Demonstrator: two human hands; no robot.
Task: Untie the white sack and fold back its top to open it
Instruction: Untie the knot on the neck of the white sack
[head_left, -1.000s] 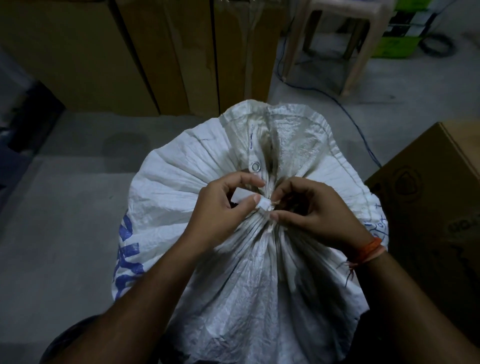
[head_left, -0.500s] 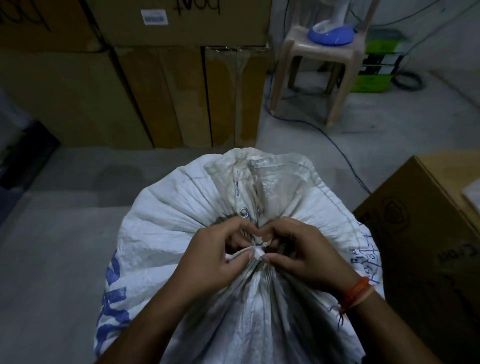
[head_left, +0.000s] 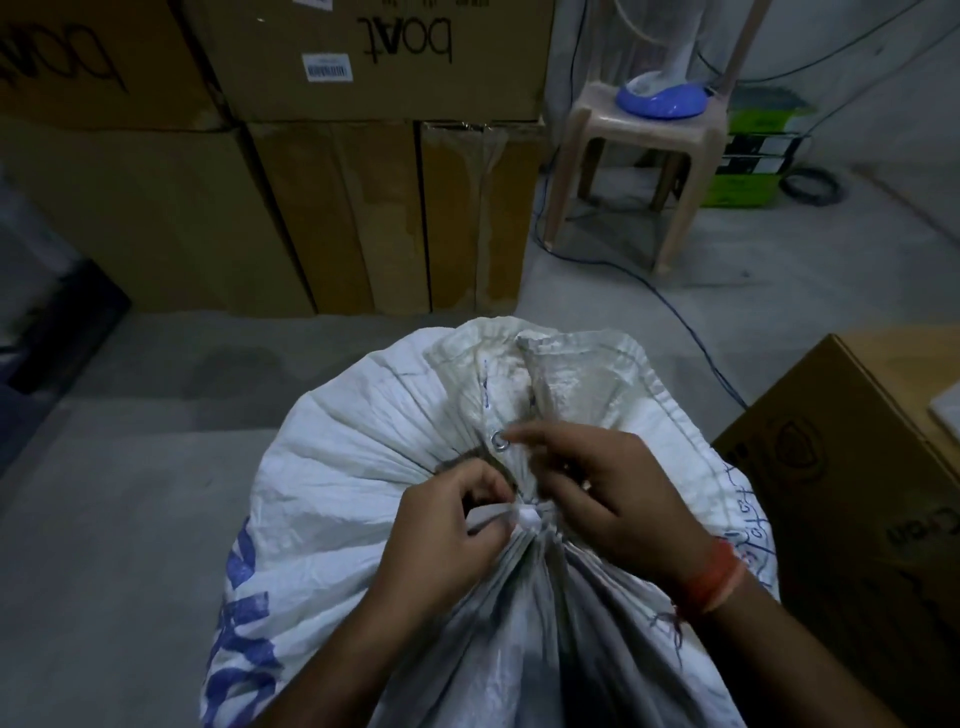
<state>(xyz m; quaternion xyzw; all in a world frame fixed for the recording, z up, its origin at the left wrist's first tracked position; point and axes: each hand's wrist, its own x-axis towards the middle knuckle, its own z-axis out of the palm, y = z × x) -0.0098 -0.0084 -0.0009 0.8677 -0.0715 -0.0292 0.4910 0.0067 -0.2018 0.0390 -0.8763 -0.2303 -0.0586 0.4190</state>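
A big white woven sack (head_left: 363, 441) with blue print stands in front of me on the floor. Its neck is gathered and bound by a white tie with a knot (head_left: 527, 517). A metal eyelet (head_left: 500, 440) shows just above the gather. My left hand (head_left: 441, 540) pinches the strip of the tie on the left side of the knot. My right hand (head_left: 618, 499) is at the right of the knot, with fingers curled against the gathered neck and blurred. The sack's loose top (head_left: 545, 364) flares out beyond the tie.
Stacked cardboard boxes (head_left: 337, 208) stand behind the sack. A beige plastic stool (head_left: 634, 130) with a blue object on it is at the back right, with cables on the floor near it. Another cardboard box (head_left: 857, 467) is close on the right. Grey concrete floor (head_left: 130, 493) lies to the left.
The view has tilted up, so the sack sits lower in frame. My right hand's fingers have lifted and spread toward the eyelet. My left hand keeps its pinch on the tie.
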